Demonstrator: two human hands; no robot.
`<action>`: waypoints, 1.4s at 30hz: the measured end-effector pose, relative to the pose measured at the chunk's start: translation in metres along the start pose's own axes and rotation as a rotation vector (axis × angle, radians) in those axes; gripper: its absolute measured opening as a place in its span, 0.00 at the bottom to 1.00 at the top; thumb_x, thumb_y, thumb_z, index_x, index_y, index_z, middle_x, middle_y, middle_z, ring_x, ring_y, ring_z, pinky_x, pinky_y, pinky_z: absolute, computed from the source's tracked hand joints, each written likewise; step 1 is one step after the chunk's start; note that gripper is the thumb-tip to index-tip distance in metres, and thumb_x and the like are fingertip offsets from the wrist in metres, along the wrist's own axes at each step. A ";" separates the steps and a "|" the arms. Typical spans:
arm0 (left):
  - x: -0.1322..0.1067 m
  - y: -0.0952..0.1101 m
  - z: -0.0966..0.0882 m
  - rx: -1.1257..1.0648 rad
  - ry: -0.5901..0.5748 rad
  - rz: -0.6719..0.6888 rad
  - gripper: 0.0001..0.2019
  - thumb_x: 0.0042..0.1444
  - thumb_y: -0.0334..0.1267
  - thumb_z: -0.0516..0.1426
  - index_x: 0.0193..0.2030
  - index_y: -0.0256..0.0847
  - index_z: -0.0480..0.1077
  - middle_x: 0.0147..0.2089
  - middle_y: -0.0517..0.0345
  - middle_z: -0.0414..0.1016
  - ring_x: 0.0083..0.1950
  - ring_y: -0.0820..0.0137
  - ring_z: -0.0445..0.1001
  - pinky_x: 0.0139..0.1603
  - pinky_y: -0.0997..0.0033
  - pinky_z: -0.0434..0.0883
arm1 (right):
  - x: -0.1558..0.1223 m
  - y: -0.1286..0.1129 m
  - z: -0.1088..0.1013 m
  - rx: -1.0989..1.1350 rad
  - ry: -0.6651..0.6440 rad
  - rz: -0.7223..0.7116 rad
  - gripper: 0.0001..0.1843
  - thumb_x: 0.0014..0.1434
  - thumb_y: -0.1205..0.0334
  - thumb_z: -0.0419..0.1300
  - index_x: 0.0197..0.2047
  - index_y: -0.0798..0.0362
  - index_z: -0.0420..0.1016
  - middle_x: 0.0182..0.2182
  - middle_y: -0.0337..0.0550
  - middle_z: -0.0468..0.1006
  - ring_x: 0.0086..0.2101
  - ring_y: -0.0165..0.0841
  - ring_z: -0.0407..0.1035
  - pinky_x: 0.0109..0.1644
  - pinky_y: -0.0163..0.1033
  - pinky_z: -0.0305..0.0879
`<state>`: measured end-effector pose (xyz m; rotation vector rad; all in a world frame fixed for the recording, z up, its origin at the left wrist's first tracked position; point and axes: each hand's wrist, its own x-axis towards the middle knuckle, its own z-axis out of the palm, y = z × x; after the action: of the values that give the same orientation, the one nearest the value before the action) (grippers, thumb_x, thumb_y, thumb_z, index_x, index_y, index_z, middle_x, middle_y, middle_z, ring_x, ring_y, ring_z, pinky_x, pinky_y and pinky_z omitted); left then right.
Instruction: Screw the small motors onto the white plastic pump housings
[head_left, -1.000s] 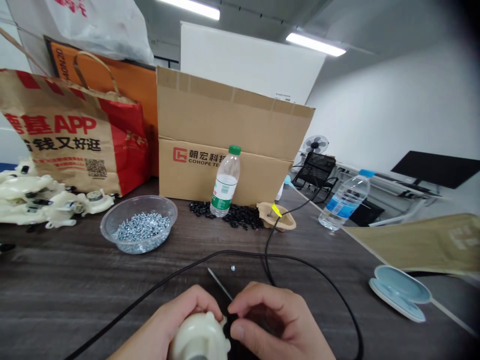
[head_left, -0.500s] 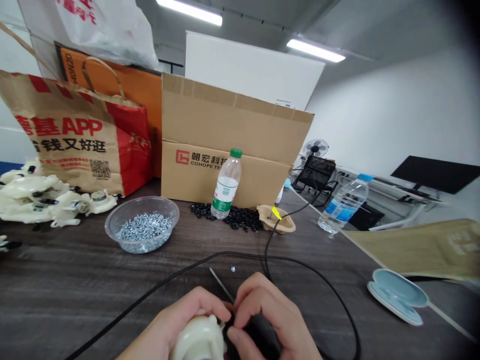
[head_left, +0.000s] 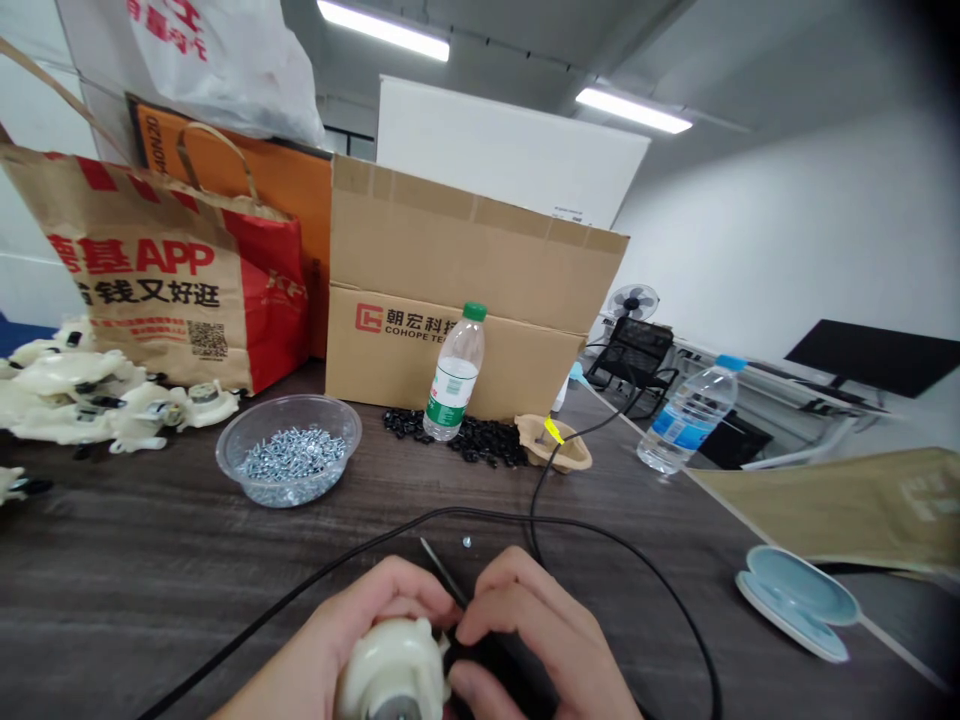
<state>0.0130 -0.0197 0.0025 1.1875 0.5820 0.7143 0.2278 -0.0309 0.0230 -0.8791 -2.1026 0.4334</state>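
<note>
Plastic housing (head_left: 394,670) sat gripped in my left hand (head_left: 330,640) at the near edge of the dark surface (head_left: 150,570). My right hand (head_left: 536,640) was curled closely around a black-handled screwdriver (head_left: 491,665), right beside the housing, with its thin metal shaft pointing far and left toward a lone screw (head_left: 466,541). Black cable (head_left: 487,512) looped past my hands on the far side, and a bowl of screws (head_left: 289,465) stood farther left.

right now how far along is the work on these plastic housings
Done, perhaps: cream housings piled at far left. In hand: one housing in the left hand, with the right hand on a black-handled screwdriver. Left: many screws in the clear bowl.
</note>
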 end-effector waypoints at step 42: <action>0.000 0.015 0.006 -0.166 0.215 -0.144 0.32 0.32 0.23 0.67 0.47 0.45 0.67 0.46 0.63 0.79 0.33 0.75 0.77 0.29 0.80 0.70 | 0.010 -0.003 -0.010 0.157 0.071 0.345 0.05 0.58 0.68 0.68 0.32 0.49 0.84 0.28 0.37 0.84 0.28 0.29 0.75 0.32 0.29 0.68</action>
<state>0.0144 -0.0205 0.0188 0.9112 0.7646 0.7569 0.2302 -0.0259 0.0364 -1.1496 -1.8271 0.7250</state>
